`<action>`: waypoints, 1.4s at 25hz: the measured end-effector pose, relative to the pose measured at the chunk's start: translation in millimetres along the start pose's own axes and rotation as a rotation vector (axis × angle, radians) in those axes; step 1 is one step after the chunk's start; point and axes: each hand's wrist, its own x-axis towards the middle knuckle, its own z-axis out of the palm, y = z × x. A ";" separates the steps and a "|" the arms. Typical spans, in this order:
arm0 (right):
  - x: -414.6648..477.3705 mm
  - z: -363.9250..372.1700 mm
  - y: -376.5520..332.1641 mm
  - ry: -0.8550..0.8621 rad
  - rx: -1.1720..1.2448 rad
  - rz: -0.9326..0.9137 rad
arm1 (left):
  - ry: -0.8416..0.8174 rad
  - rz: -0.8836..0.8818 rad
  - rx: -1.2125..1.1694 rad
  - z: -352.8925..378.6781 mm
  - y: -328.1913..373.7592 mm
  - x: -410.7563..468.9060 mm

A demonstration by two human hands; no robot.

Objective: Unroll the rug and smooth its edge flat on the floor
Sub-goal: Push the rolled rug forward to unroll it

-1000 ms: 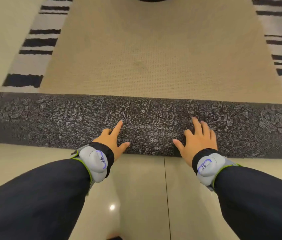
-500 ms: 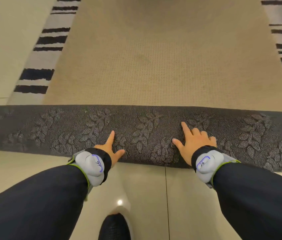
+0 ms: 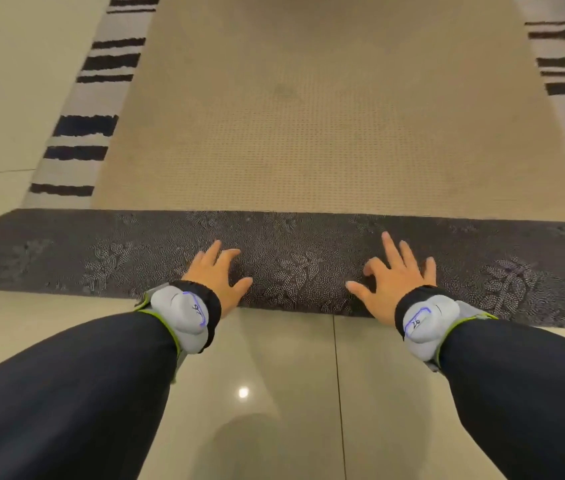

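1. I have both hands flat on the dark roll (image 3: 291, 268) of the rug, which lies across the view on the tile floor (image 3: 274, 375). The left hand (image 3: 217, 277) and right hand (image 3: 393, 282) sit near the middle of it, well apart from each other.

2. Neither hand is pinching anything. The fingers are spread and the palms press on the near side of the roll (a push, not a grab).

3. What has changed over the last second: the roll has travelled away from me. More of the striped border (image 3: 80, 126) on the far left shows now than a moment ago, and the printed pattern under my palms has turned from roses to leaves, so the roll is turning.

4. My arms have stretched out with it, and the shoe that showed at the bottom edge half a second ago is gone from view.

5. The roll looks a little thinner than before, though the blur makes me unsure.

6. Beyond the roll lies a beige dotted surface (image 3: 326, 133) with striped bands on both sides. I take it for the rug's already opened part, but cannot tell for certain.

7. My reading is that the unrolling is well under way and not finished. The roll is still thick, so the edge smoothing has not begun.

8. The roll's right end sits nearer to me than the left, so I would watch for it running crooked.
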 end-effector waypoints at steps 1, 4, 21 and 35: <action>-5.4 7.0 1.2 -0.001 0.031 0.020 | -0.009 0.015 -0.021 10.8 -4.2 -4.3; -18.6 23.3 4.4 0.013 0.099 0.052 | 0.014 0.037 0.007 32.7 -18.9 -13.3; -90.4 54.5 -12.0 -0.091 0.080 0.118 | -0.108 -0.095 0.287 58.8 -41.6 -72.2; -165.3 61.9 -11.0 0.019 -0.046 0.056 | -0.118 0.116 0.315 66.3 -63.8 -133.8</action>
